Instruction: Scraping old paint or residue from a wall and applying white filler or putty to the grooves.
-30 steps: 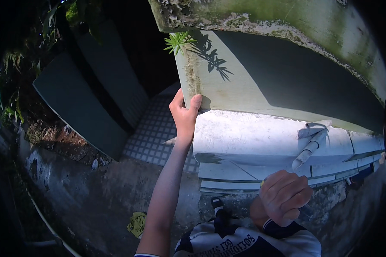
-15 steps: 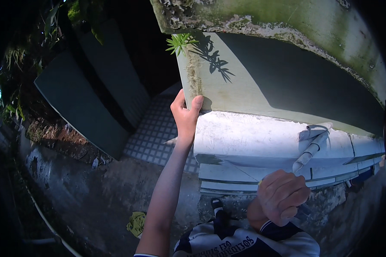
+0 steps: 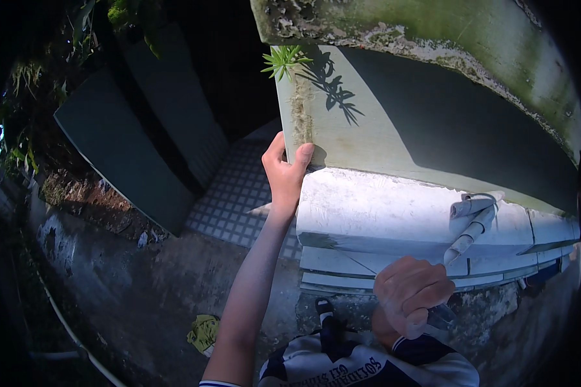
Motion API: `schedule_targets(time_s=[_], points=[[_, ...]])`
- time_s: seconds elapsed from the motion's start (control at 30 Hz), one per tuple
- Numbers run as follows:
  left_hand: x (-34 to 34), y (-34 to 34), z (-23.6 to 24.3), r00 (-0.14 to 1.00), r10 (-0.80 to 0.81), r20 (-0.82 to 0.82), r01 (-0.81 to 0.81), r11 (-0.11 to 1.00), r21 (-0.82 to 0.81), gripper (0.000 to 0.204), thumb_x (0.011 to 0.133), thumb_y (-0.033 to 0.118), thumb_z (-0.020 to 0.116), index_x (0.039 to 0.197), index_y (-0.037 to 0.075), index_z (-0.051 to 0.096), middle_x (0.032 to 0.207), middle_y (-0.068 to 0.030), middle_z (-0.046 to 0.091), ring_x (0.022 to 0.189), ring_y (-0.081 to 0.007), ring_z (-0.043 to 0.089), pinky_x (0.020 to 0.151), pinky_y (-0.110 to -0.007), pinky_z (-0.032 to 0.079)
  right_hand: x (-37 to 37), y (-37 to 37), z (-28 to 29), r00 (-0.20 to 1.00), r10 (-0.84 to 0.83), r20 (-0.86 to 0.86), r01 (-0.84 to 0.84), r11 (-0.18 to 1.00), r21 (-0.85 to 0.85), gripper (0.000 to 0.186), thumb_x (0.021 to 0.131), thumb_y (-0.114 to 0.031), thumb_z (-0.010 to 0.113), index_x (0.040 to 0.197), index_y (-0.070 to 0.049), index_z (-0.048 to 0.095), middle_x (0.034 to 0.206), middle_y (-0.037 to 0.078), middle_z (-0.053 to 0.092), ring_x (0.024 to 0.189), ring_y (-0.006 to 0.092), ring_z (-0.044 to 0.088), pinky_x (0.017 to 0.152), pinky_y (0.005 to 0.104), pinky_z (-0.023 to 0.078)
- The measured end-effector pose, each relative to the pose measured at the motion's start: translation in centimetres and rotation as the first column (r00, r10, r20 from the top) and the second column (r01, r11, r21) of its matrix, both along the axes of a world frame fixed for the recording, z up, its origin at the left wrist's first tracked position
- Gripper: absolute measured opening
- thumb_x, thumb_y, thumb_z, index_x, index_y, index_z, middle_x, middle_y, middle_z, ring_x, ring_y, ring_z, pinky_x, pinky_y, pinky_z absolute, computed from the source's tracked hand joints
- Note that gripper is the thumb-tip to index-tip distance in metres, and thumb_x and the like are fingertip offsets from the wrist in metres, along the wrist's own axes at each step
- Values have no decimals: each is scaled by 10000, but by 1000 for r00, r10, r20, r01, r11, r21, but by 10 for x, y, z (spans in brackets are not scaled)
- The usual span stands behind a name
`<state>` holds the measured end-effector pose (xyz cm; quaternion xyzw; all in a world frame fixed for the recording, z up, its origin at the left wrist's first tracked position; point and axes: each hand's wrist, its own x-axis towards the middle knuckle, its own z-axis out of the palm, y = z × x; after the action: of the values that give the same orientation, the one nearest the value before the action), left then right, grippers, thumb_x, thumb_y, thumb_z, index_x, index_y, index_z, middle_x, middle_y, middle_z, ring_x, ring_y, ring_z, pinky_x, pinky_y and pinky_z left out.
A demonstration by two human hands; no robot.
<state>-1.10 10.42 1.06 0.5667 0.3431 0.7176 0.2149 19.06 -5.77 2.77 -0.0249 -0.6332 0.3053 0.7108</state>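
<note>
My left hand (image 3: 290, 168) grips the left edge of a pale green wall panel (image 3: 342, 142), thumb on its face and fingers round the side. A small green plant (image 3: 284, 62) grows near the panel's top, casting a shadow on it. My right hand (image 3: 412, 290) is closed in a fist below the white ledge (image 3: 374, 203); a clear, hard-to-make-out object (image 3: 441, 317) shows beside it, so what it holds is unclear. Short grey-white pipes (image 3: 468, 235) lie against the ledge at the right.
A mossy, flaking slab (image 3: 471, 45) overhangs the panel. Left are a dark opening, tiled floor (image 3: 223, 209), leaning dark panels (image 3: 110, 148) and foliage. Below are stepped white edges (image 3: 497, 261), worn concrete (image 3: 135, 290), a yellow cloth (image 3: 203, 332), a long pipe (image 3: 71, 326) and my sandaled foot (image 3: 324, 309).
The view has shifted slightly, with the panel and my left hand now a little further right in it. My right fist has moved slightly left. My left hand keeps its grip.
</note>
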Motion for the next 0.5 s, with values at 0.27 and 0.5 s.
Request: schedule_targets(time_s=[0.27, 0.5], points=[[3, 1, -1, 998, 7, 55, -7, 1000, -10, 378, 809, 305, 724, 942, -40, 647, 863, -73, 644, 787, -132, 580, 724, -287, 465, -3, -4, -16, 999, -35, -29, 37, 996, 83, 218, 863, -216, 606, 781, -130, 424, 867, 10, 515, 704, 132, 462, 697, 276, 377], [0, 3, 1, 999, 2, 32, -2, 1000, 12, 402, 777, 304, 741, 985, -32, 671, 858, -89, 656, 793, -164, 609, 750, -298, 475, -8, -10, 13, 956, 3, -295, 33, 993, 115, 367, 813, -153, 694, 530, -66, 477, 428, 42, 514, 357, 155, 505, 440, 332, 508]])
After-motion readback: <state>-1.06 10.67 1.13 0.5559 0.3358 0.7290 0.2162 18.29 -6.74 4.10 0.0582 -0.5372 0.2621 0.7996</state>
